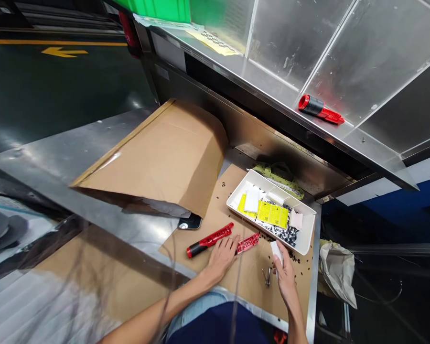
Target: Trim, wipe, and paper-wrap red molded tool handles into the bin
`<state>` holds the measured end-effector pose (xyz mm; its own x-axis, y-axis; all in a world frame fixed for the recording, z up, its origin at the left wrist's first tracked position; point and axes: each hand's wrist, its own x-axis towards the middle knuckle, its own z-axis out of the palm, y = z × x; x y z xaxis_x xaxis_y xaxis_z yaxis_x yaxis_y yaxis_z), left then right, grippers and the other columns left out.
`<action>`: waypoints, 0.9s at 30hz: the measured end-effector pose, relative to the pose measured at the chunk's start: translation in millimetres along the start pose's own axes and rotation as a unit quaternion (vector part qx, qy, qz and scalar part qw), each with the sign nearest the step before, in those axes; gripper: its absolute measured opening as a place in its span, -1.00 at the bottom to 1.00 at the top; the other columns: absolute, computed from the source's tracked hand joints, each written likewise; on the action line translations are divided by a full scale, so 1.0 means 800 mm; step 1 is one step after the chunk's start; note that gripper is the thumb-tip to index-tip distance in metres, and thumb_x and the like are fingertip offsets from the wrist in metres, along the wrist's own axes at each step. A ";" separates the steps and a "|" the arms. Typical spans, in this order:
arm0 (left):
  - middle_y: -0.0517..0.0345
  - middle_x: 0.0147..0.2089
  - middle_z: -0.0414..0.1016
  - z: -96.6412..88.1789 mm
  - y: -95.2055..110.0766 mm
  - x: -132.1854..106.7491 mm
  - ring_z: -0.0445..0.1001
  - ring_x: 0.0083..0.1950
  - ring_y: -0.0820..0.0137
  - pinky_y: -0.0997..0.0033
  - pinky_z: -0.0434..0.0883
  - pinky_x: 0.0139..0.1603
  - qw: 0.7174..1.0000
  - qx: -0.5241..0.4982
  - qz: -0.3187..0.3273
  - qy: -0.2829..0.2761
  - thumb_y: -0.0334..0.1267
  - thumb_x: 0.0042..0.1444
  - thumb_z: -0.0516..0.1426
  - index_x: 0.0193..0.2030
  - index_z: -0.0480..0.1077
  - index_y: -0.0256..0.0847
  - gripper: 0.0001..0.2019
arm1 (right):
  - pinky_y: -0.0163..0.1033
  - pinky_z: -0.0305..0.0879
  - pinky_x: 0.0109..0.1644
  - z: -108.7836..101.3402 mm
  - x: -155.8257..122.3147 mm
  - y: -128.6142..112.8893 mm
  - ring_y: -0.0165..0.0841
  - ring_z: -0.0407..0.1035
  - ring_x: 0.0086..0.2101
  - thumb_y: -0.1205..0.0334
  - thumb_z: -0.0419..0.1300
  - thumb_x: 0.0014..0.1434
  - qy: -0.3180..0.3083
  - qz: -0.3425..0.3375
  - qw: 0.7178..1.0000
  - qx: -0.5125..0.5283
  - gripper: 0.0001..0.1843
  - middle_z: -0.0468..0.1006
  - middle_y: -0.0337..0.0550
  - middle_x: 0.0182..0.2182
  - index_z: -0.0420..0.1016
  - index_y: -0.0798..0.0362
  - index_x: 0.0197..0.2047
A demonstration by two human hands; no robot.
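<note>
On the brown cardboard, my left hand (pixel 222 255) lies with bent fingers over one end of a red plastic housing (pixel 248 242), holding it down; that end is partly hidden. A second red housing with a black end (pixel 209 240) lies just beyond that hand. My right hand (pixel 284 272) grips a small white block (pixel 276 251) between thumb and fingers. Near the right hand is a small metal clipper-like tool (pixel 267 276). A white tray (pixel 310 239) behind the hands holds yellow label sheets (pixel 272 213), another white block (pixel 252 199) and many small black pieces.
A large brown paper bag (pixel 165 157) lies on the left, with a phone (pixel 189 222) partly under its edge. Loose black bits are scattered around the tray. A green patterned pouch (pixel 281 177) sits behind it. Another red-and-black housing (pixel 320 109) rests on the metal shelf (pixel 272 79) above.
</note>
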<state>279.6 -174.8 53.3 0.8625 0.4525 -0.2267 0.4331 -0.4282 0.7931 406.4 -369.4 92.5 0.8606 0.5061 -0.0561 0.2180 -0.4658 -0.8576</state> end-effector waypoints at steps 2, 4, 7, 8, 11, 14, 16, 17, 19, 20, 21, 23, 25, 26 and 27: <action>-0.22 0.16 0.46 -0.003 0.000 0.001 0.31 0.28 -0.03 -0.05 0.18 0.34 0.997 -0.063 -0.022 -0.030 -0.08 0.28 0.00 0.23 0.35 -0.26 -0.53 | -0.05 0.34 0.15 0.005 -0.004 -0.001 -0.14 0.41 0.09 -0.16 0.06 0.29 0.015 -0.008 0.999 -0.040 -0.42 0.51 0.04 0.12 0.47 0.00 0.21; -0.13 -0.05 0.56 -0.009 -0.002 -0.006 0.51 0.03 0.09 0.11 0.42 0.09 0.984 -0.144 -0.058 -0.083 -0.02 0.32 -0.11 0.12 0.41 -0.24 -0.54 | -0.03 0.35 0.11 0.012 -0.006 -0.003 -0.13 0.44 0.03 -0.13 0.00 0.32 0.041 -0.033 0.993 -0.101 -0.45 0.54 0.07 0.05 0.52 0.02 0.16; -0.02 -0.33 0.54 -0.010 -0.005 -0.020 0.52 -0.38 0.28 0.30 0.46 -0.34 0.946 -0.259 -0.128 -0.150 0.02 0.34 -0.25 0.10 0.41 -0.28 -0.44 | -0.08 0.38 0.00 0.029 0.004 -0.007 -0.16 0.47 -0.09 -0.06 -0.08 0.38 0.035 -0.085 0.979 -0.185 -0.48 0.56 0.07 -0.06 0.58 0.04 0.06; 0.00 -0.36 0.52 -0.007 -0.007 -0.024 0.48 -0.44 0.33 0.35 0.42 -0.41 0.932 -0.290 -0.148 -0.158 0.04 0.33 -0.25 0.15 0.37 -0.29 -0.42 | -0.11 0.39 -0.03 0.035 0.009 -0.008 -0.19 0.47 -0.12 -0.03 -0.10 0.39 0.025 -0.096 0.975 -0.199 -0.49 0.56 0.05 -0.09 0.59 0.03 0.03; 0.08 -0.40 0.47 0.005 -0.013 -0.028 0.38 -0.52 0.41 0.44 0.29 -0.51 0.901 -0.360 -0.186 -0.155 0.16 0.25 -0.12 0.29 0.27 -0.30 -0.34 | -0.20 0.36 -0.09 0.052 0.029 -0.008 -0.26 0.45 -0.19 0.06 -0.11 0.40 -0.002 -0.112 0.970 -0.218 -0.54 0.55 -0.03 -0.18 0.62 -0.01 -0.07; 0.18 -0.46 0.40 0.018 -0.019 -0.026 0.29 -0.56 0.47 0.50 0.20 -0.56 0.885 -0.394 -0.207 -0.134 0.28 0.11 0.04 0.33 0.25 -0.30 -0.19 | -0.24 0.32 -0.16 0.062 0.042 -0.007 -0.29 0.41 -0.26 0.14 -0.07 0.37 -0.023 -0.126 0.960 -0.249 -0.60 0.52 -0.06 -0.25 0.62 0.00 -0.14; 0.24 -0.48 0.36 0.024 -0.022 -0.024 0.24 -0.57 0.51 0.53 0.17 -0.57 0.881 -0.402 -0.218 -0.118 0.31 0.04 0.10 0.33 0.27 -0.30 -0.14 | -0.25 0.29 -0.20 0.066 0.045 -0.009 -0.29 0.40 -0.28 0.19 -0.04 0.36 -0.034 -0.136 0.952 -0.270 -0.63 0.50 -0.06 -0.26 0.61 0.01 -0.15; 0.26 -0.49 0.35 0.026 -0.023 -0.024 0.23 -0.57 0.52 0.54 0.16 -0.58 0.880 -0.404 -0.221 -0.113 0.32 0.01 0.13 0.32 0.28 -0.31 -0.12 | -0.25 0.28 -0.21 0.068 0.045 -0.010 -0.29 0.39 -0.28 0.20 -0.03 0.35 -0.040 -0.143 0.949 -0.279 -0.65 0.49 -0.06 -0.25 0.61 0.00 -0.16; 0.29 -0.50 0.33 0.029 -0.024 -0.023 0.21 -0.58 0.54 0.55 0.15 -0.59 0.878 -0.407 -0.227 -0.104 0.33 -0.03 0.15 0.31 0.31 -0.31 -0.10 | -0.26 0.26 -0.21 0.073 0.043 -0.011 -0.29 0.39 -0.27 0.23 0.00 0.34 -0.056 -0.159 0.941 -0.293 -0.68 0.48 -0.07 -0.25 0.60 -0.01 -0.15; 0.30 -0.51 0.33 0.029 -0.025 -0.023 0.20 -0.59 0.55 0.56 0.14 -0.59 0.878 -0.408 -0.229 -0.102 0.33 -0.03 0.16 0.30 0.31 -0.32 -0.10 | -0.26 0.25 -0.22 0.076 0.041 -0.011 -0.29 0.38 -0.27 0.23 0.01 0.34 -0.063 -0.167 0.937 -0.299 -0.69 0.48 -0.08 -0.26 0.60 -0.03 -0.15; 0.30 -0.51 0.33 0.030 -0.025 -0.023 0.20 -0.60 0.55 0.56 0.14 -0.60 0.877 -0.409 -0.231 -0.100 0.32 -0.03 0.16 0.30 0.31 -0.32 -0.11 | -0.26 0.24 -0.22 0.079 0.040 -0.011 -0.29 0.37 -0.27 0.24 0.01 0.34 -0.069 -0.174 0.934 -0.305 -0.70 0.48 -0.09 -0.27 0.60 -0.03 -0.15; 0.30 -0.53 0.34 0.030 -0.026 -0.022 0.21 -0.61 0.54 0.55 0.15 -0.61 0.876 -0.408 -0.236 -0.097 0.31 0.00 0.15 0.31 0.31 -0.32 -0.12 | -0.26 0.23 -0.23 0.086 0.038 -0.010 -0.29 0.37 -0.29 0.27 -0.01 0.34 -0.070 -0.180 0.929 -0.315 -0.69 0.47 -0.09 -0.29 0.59 -0.03 -0.16; 0.30 -0.54 0.35 0.030 -0.027 -0.021 0.23 -0.61 0.53 0.55 0.16 -0.61 0.877 -0.407 -0.239 -0.094 0.32 0.02 0.13 0.30 0.32 -0.32 -0.14 | -0.25 0.23 -0.23 0.091 0.037 -0.008 -0.28 0.36 -0.28 0.28 -0.05 0.35 -0.062 -0.178 0.927 -0.325 -0.65 0.47 -0.06 -0.29 0.59 -0.01 -0.15; 0.30 -0.55 0.35 0.030 -0.027 -0.021 0.24 -0.61 0.52 0.55 0.16 -0.61 0.877 -0.405 -0.240 -0.092 0.33 0.01 0.12 0.29 0.33 -0.32 -0.13 | -0.25 0.23 -0.23 0.093 0.036 -0.008 -0.27 0.37 -0.28 0.29 -0.06 0.35 -0.058 -0.178 0.926 -0.329 -0.64 0.47 -0.06 -0.28 0.59 0.00 -0.13; 0.30 -0.55 0.35 0.030 -0.027 -0.021 0.24 -0.61 0.52 0.55 0.16 -0.61 0.878 -0.404 -0.240 -0.090 0.34 0.00 0.12 0.29 0.34 -0.31 -0.13 | -0.25 0.22 -0.23 0.094 0.036 -0.008 -0.28 0.37 -0.27 0.28 -0.05 0.35 -0.057 -0.178 0.925 -0.332 -0.65 0.48 -0.06 -0.28 0.58 -0.01 -0.12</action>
<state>262.0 -192.4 26.5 0.6910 0.2662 -0.6721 0.4934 0.5058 0.7076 395.0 -297.4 58.4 0.6339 0.7690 0.0826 0.7450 -0.5784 -0.3324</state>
